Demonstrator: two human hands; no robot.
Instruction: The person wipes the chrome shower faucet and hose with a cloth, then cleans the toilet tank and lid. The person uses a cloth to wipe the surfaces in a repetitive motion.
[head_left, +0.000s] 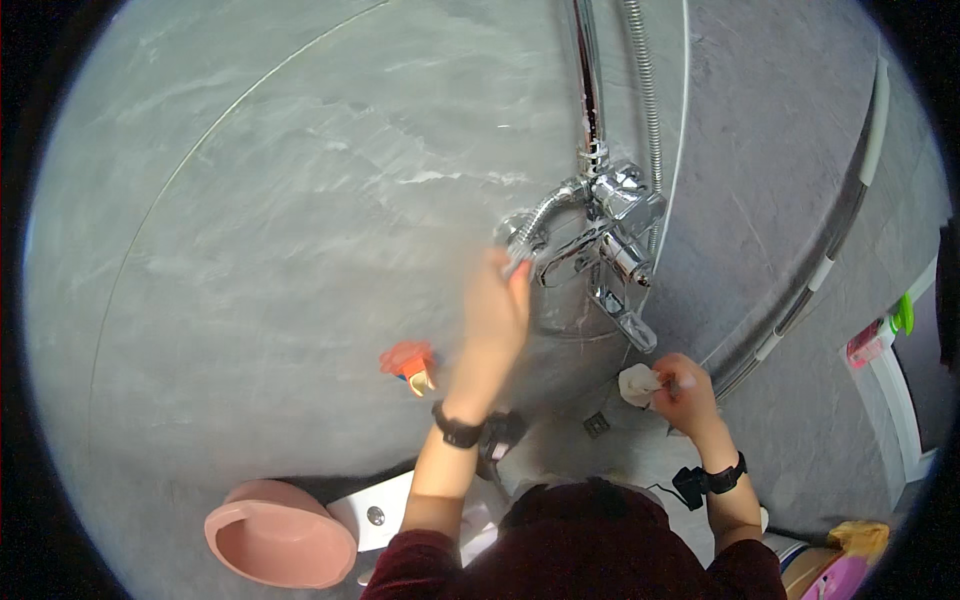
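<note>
Chrome shower mixer fittings (622, 196) are fixed to the grey marbled wall, below a chrome riser pipe (589, 82). My left hand (499, 300), slightly blurred, has its fingertips at the lower end of a short curved chrome hose (546, 214); whether they grip it or something small cannot be told. Lower right, beneath the spout (636, 330), my right hand (681, 390) is closed on a crumpled white cloth or tissue (639, 384).
An orange flower-shaped wall holder (411, 364) is left of my left forearm. A pink basin (289, 536) sits by the white toilet tank (375, 517) at lower left. A floor drain (596, 424) lies below. A pump bottle (870, 341) stands at far right.
</note>
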